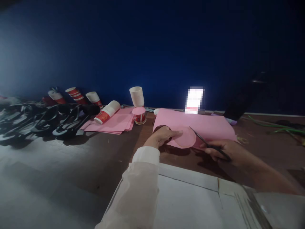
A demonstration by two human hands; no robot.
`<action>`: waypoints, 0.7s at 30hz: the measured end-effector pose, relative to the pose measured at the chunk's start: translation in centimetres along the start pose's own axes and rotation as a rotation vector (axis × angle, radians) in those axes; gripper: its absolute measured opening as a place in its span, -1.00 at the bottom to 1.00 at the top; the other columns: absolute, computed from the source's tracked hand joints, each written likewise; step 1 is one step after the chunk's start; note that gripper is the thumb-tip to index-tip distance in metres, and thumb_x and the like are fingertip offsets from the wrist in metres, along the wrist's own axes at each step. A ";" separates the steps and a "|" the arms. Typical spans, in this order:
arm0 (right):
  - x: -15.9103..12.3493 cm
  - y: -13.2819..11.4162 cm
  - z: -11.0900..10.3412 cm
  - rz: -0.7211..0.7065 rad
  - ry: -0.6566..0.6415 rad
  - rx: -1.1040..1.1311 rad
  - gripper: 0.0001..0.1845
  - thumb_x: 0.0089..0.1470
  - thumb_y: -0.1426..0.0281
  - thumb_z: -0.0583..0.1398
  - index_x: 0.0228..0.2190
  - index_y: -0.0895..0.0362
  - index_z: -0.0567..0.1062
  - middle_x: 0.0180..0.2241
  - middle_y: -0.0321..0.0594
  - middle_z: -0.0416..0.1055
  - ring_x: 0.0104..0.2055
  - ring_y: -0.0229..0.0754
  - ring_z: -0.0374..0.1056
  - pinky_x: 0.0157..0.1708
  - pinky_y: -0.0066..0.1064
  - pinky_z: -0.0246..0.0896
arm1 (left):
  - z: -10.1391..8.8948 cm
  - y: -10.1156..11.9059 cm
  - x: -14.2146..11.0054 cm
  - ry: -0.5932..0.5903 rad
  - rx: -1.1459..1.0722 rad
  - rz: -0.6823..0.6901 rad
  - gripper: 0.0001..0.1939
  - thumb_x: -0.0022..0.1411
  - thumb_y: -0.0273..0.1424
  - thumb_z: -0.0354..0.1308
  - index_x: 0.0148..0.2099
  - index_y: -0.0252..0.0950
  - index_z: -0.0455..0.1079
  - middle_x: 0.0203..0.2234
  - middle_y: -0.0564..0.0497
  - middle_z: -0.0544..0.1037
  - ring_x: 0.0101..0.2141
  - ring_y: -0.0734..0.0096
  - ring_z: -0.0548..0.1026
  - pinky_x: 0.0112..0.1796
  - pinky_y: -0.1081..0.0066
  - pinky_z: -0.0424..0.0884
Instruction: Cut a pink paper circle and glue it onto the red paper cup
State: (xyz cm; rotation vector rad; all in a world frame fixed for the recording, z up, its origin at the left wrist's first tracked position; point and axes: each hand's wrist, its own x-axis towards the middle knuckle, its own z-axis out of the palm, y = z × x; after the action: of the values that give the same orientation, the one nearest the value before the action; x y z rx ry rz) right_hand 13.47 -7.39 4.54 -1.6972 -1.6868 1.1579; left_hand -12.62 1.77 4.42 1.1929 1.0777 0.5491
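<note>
Pink paper sheet (205, 124) pinched by left hand (162, 135), dark metal scissors (203, 141) held by right hand (225, 149); curved cut judged underway, sheet-turning required.

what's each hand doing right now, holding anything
Left hand: closed on the pink sheet, thumb on top.
Right hand: closed on the scissors.

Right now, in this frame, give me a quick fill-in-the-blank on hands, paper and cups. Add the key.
1. The right hand holds a pair of ____.
2. The sheet held in the left hand is coloured ____.
3. Seen from the camera, the pile of paper lies to the ____ of that sheet.
4. The cup stack on the pile of paper lies on its ____.

Missing words: scissors; pink; left; side.
</note>
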 end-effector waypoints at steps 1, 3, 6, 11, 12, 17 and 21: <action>0.1 -0.1 0.0 0.009 0.008 -0.013 -0.54 -0.03 -0.04 0.32 -0.41 0.13 0.65 -0.61 -0.19 0.44 -0.55 -0.21 0.32 -0.53 -0.38 0.21 | 0.0 -0.1 0.2 0.008 -0.029 0.017 -0.55 -0.10 -0.11 0.50 -0.28 -0.31 0.51 -0.51 0.00 0.53 -0.45 0.33 0.47 -0.42 0.37 0.38; 0.2 -0.5 0.1 0.018 0.061 -0.001 -0.52 -0.03 -0.07 0.30 -0.44 0.12 0.63 -0.61 -0.22 0.43 -0.56 -0.24 0.29 -0.52 -0.39 0.21 | 0.2 -0.2 0.7 -0.033 -0.107 0.040 -0.52 -0.10 -0.15 0.52 -0.21 -0.29 0.48 -0.47 0.02 0.54 -0.44 0.37 0.48 -0.41 0.41 0.38; 0.2 -1.0 0.7 0.005 0.126 0.077 -0.50 -0.07 -0.09 0.31 -0.52 0.12 0.58 -0.63 -0.23 0.40 -0.58 -0.25 0.25 -0.55 -0.39 0.17 | 0.6 -0.3 1.4 -0.075 -0.228 0.051 -0.51 -0.10 -0.20 0.53 -0.19 -0.31 0.46 -0.39 0.00 0.56 -0.44 0.46 0.48 -0.41 0.46 0.37; 0.3 -1.5 1.7 -0.041 0.222 0.233 -0.47 -0.07 -0.12 0.31 -0.49 0.12 0.59 -0.62 -0.24 0.38 -0.56 -0.23 0.25 -0.52 -0.34 0.20 | 1.4 -0.6 1.7 -0.046 -0.448 0.089 -0.56 -0.08 -0.24 0.52 -0.26 -0.32 0.42 -0.47 0.06 0.49 -0.49 0.52 0.44 -0.48 0.52 0.37; 0.3 -1.6 1.9 -0.044 0.232 0.246 -0.47 -0.06 -0.12 0.31 -0.49 0.12 0.58 -0.61 -0.24 0.38 -0.55 -0.23 0.24 -0.51 -0.33 0.19 | 1.6 -0.6 1.6 -0.030 -0.504 0.096 -0.58 -0.09 -0.26 0.53 -0.30 -0.32 0.40 -0.50 0.07 0.47 -0.50 0.54 0.44 -0.51 0.55 0.34; 0.4 -1.8 3.3 -0.034 0.341 0.314 -0.48 0.01 -0.10 0.29 -0.53 0.13 0.53 -0.57 -0.24 0.38 -0.52 -0.27 0.20 -0.49 -0.37 0.13 | 3.3 -0.6 1.5 0.009 -0.678 0.069 -0.65 -0.03 -0.37 0.50 -0.34 -0.34 0.36 -0.51 0.07 0.46 -0.55 0.63 0.38 -0.58 0.63 0.25; 0.4 -2.3 4.4 -0.013 0.381 0.394 -0.49 0.01 -0.10 0.28 -0.41 0.12 0.57 -0.56 -0.26 0.36 -0.51 -0.24 0.21 -0.50 -0.37 0.18 | 5.4 -0.9 1.8 0.010 -0.720 0.063 -0.69 0.02 -0.37 0.48 -0.33 -0.35 0.40 -0.51 0.06 0.47 -0.57 0.65 0.35 -0.58 0.63 0.24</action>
State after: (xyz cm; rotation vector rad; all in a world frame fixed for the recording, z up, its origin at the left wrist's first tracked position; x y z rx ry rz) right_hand 8.53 -7.70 4.06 -1.5336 -1.1513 1.0016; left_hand -7.25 0.42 2.89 0.5893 0.7466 0.8980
